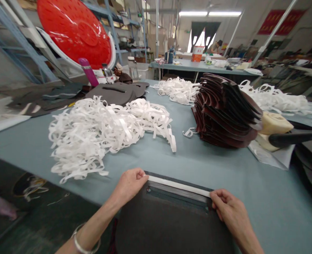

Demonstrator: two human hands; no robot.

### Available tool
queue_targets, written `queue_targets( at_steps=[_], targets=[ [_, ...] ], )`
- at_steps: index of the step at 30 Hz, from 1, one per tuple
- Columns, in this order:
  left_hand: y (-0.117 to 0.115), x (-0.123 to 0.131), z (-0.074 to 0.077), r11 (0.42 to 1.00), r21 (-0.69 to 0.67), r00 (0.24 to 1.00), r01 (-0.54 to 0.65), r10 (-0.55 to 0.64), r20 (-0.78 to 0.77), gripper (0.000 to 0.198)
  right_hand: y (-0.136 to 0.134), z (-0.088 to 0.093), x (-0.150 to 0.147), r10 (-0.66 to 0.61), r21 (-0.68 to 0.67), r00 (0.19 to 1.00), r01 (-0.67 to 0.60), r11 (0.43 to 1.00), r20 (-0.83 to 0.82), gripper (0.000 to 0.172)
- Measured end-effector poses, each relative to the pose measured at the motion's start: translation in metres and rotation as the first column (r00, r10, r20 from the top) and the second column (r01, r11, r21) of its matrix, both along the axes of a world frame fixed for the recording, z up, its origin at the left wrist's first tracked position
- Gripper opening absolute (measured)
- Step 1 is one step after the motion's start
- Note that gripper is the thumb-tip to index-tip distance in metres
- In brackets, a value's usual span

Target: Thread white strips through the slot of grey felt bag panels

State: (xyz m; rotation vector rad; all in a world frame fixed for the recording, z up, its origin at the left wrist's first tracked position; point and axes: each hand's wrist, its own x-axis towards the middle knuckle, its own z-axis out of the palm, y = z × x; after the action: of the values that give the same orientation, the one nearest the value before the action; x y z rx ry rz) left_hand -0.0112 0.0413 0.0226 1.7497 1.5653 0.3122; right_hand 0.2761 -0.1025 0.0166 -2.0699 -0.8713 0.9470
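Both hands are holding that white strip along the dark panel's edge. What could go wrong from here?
The white strip is pinched only at its ends by the left hand and right hand, so its middle could land crooked on the dark panel, perhaps covering the slot just below. The panel seems to overhang the near edge of the table and might slip. A stray piece from the loose pile of strips nearby could get caught underneath.

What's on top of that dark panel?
A white strip lies along the far edge of the dark panel, held by the left hand and right hand; fingers cover its ends.
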Motion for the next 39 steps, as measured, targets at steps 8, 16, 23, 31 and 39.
queue_targets(
  at_steps=[8, 16, 23, 31, 39],
  targets=[
    [0.005, -0.003, -0.015, 0.997, -0.072, 0.999, 0.029, -0.032, -0.038, 0.034, 0.001, -0.004, -0.001, -0.050, 0.068, 0.998, 0.048, 0.996, 0.026, 0.023],
    [0.008, -0.005, -0.023, 0.994, -0.106, 0.994, 0.041, -0.052, -0.100, 0.038, 0.000, 0.000, -0.004, -0.053, 0.036, 0.972, 0.045, 0.998, 0.230, 0.019],
    [0.004, -0.002, -0.019, 0.996, -0.062, 0.979, 0.056, -0.067, -0.191, 0.041, 0.002, 0.003, -0.013, -0.018, -0.053, 0.889, 0.047, 0.997, 0.457, 0.019],
    [-0.008, 0.002, -0.011, 0.982, 0.189, 0.970, -0.017, 0.062, -0.236, 0.028, 0.003, 0.005, -0.007, 0.073, -0.181, 0.836, 0.032, 0.983, 0.544, 0.017],
    [-0.059, 0.020, -0.009, 0.719, 0.542, 0.900, 0.436, -0.349, -0.262, 0.035, 0.011, 0.005, -0.052, 0.329, -0.045, 0.499, -0.498, 0.866, 0.802, 0.034]
  ],
)
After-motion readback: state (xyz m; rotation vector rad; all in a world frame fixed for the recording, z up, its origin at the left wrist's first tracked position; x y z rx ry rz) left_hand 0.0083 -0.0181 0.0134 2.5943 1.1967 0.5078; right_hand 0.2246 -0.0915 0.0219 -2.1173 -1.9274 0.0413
